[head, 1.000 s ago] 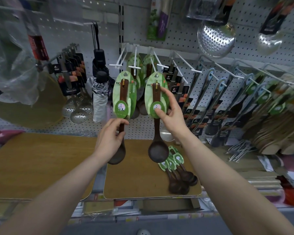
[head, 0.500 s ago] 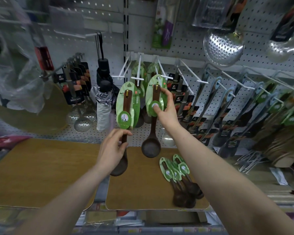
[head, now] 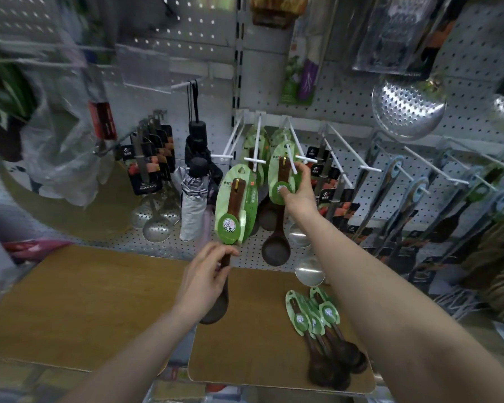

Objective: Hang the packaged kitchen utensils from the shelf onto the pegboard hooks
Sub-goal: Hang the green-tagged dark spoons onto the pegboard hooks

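White pegboard (head: 341, 117) fills the wall behind a wooden shelf (head: 70, 301), hung with strainers, ladles and a folded umbrella (head: 194, 196). Just right of the umbrella, the right hand (head: 298, 190) pinches the green card of a dark wooden spoon (head: 278, 216) — thumb on the card's round label, fingers curled behind its top edge, right at the tip of a white hook (head: 291, 158). Below the umbrella, the left hand (head: 205, 282) grips the handle of a second carded spoon (head: 234, 205), held upright in front of the board, off any hook. Down on the shelf, further right, three more packaged spoons (head: 317, 324) lie in a fan.
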`<action>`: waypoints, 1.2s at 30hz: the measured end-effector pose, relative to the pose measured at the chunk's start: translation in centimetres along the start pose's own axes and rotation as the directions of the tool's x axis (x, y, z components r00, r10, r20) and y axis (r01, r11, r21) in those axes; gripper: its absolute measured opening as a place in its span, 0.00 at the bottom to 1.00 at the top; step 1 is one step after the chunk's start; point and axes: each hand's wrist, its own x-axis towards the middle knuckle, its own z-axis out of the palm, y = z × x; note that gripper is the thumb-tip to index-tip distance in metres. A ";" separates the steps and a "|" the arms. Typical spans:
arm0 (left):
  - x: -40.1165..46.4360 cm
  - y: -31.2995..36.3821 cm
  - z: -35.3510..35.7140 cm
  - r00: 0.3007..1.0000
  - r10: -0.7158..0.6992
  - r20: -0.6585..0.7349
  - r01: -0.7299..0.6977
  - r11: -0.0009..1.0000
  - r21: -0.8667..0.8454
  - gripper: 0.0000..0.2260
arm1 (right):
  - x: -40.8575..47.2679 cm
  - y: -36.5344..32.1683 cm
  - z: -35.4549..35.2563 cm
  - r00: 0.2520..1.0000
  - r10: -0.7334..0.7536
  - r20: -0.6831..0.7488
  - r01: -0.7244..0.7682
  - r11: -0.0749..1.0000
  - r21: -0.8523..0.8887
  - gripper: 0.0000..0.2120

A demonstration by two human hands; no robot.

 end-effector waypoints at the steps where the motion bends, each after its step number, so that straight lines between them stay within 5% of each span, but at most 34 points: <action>1: -0.1 0.1 0.0 1.000 0.003 0.001 -0.003 1.000 -0.001 0.16 | -0.4 0.1 -0.1 1.000 -0.010 0.002 0.010 1.000 -0.020 0.28; 5: -0.6 0.6 0.0 1.000 0.016 -0.014 -0.016 1.000 -0.004 0.16 | -2.6 0.4 -0.5 0.996 -0.072 -0.045 0.065 0.987 -0.148 0.27; 8: -0.9 0.8 0.2 0.999 0.016 -0.033 -0.016 1.000 -0.004 0.16 | -4.3 -0.5 -0.3 0.977 -0.201 -0.070 0.194 0.976 -0.094 0.16; 17: -0.7 1.9 0.6 0.996 0.053 -0.072 -0.053 0.999 0.002 0.15 | -8.3 -3.3 0.7 0.868 -0.482 0.116 0.486 0.874 -0.008 0.11; 27: 0.9 2.1 1.4 0.999 0.035 -0.016 -0.034 0.999 0.016 0.17 | -6.9 -2.9 1.4 0.898 -0.438 0.032 0.439 0.898 -0.023 0.16; 36: 4.2 0.5 3.3 0.973 -0.127 0.192 0.133 0.991 -0.022 0.24 | -3.4 -3.2 2.7 0.918 -0.396 -0.016 0.384 0.900 -0.205 0.18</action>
